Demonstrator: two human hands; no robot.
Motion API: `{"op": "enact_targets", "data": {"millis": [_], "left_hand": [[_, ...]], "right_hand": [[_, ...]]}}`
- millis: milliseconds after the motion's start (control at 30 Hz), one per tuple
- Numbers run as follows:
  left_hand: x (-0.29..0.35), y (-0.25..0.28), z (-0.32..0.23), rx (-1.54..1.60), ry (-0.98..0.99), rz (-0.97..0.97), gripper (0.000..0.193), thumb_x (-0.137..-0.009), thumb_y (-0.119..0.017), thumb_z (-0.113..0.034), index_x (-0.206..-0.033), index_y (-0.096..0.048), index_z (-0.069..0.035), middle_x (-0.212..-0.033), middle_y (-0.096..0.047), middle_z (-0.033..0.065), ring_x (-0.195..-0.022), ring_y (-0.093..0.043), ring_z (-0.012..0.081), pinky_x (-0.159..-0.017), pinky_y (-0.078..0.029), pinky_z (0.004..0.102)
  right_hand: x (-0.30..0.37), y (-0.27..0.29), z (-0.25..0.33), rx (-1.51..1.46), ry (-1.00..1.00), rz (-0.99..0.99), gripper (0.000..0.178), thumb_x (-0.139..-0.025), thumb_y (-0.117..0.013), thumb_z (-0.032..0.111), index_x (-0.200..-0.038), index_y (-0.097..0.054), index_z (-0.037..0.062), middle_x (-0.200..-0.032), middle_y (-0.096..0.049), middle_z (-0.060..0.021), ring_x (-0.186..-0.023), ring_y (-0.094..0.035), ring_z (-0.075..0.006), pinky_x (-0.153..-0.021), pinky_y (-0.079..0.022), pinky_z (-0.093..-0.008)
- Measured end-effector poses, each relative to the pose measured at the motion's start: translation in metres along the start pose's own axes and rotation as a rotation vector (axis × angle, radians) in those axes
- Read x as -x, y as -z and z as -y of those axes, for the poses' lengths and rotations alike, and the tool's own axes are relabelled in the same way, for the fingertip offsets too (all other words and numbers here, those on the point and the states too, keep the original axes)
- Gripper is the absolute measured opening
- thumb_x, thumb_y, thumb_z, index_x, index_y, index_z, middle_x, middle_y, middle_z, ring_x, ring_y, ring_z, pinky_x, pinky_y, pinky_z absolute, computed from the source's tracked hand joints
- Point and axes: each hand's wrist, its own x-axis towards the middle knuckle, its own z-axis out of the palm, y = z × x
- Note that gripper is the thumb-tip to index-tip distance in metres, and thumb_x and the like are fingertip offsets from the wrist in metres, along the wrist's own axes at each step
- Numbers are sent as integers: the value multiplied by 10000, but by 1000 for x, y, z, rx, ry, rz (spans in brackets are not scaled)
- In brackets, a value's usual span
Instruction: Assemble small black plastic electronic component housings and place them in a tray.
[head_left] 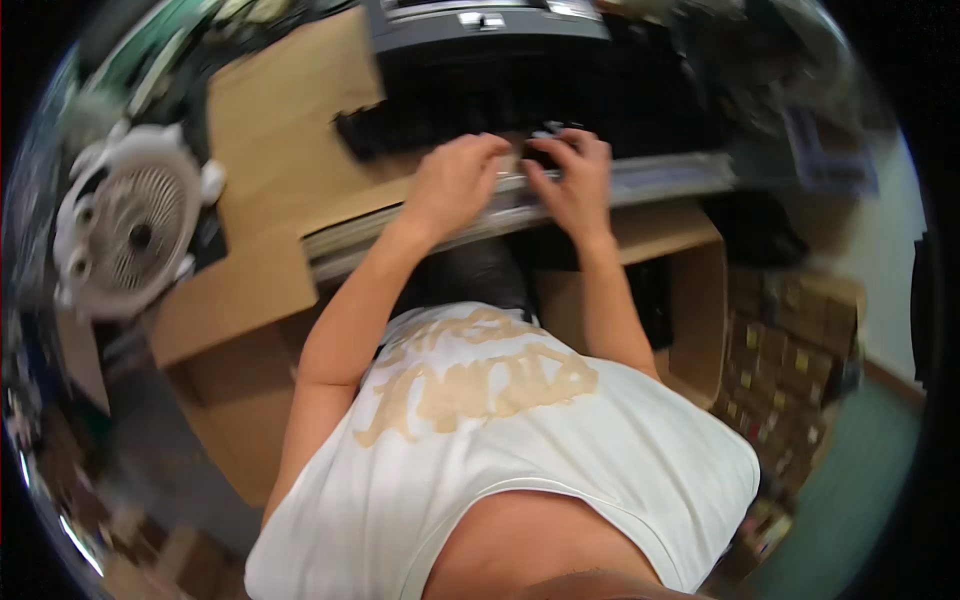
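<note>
Both of my hands are close together over the near edge of the workbench (640, 183). My right hand (578, 185) has its thumb and fingers curled round a small black piece (545, 155), with a pale, shiny bit at its top; blur hides its kind. Just left of it, my left hand (455, 185) is closed, fingertips bent toward that piece. Whatever its fingers pinch, if anything, is too blurred to make out. Behind the hands, a heap of black items (450, 110) lies in shadow on the bench.
A brown cardboard sheet (290, 130) covers the bench's left part, beside a white round fan (140, 225). Open cardboard boxes (235, 400) stand below on the left and right. Stacked small boxes (780, 350) fill the right side. A grey machine (500, 28) stands at the back.
</note>
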Motion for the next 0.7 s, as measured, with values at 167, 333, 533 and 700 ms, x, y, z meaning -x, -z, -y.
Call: {"op": "enact_targets", "data": {"millis": [167,333,533,700], "left_hand": [[100,66,-22,259,185,-91,152,-912,-581,-70,-1029,-663,-17,-881,-685,115,-789,-672,214,-701,-528,314],[219,79,-35,18,433,-436,123,-919,-582,-80,-1002,-660,-32,-850,-688,94,-713,-656,153,-633,-513,285],[370,112,14,-318,1118,-989,216,-923,-594,-193,-1107,-616,-83,-909,-672,126,-801,-668,242,-690,-526,373],[499,114,76,-879,1505,-478,645,-862,-670,-382,-1414,-405,-179,-1472,-359,232,-1301,-410,475,-1048,-384,530]], "right_hand": [[-22,8,-16,101,135,78,304,-755,-777,216,-1057,-741,236,-1084,-579,-102,-1059,-512,-292,-922,-411,-416],[-36,-4,-31,93,332,64,155,-790,-776,204,-936,-743,164,-933,-594,-100,-833,-573,-277,-716,-470,-386],[-28,-13,-22,136,314,-40,144,-844,-743,235,-953,-736,142,-973,-601,-92,-872,-581,-257,-717,-472,-370],[-24,-24,-37,38,170,-61,175,-907,-684,263,-986,-718,111,-1031,-600,-74,-912,-581,-234,-695,-469,-349]]}}
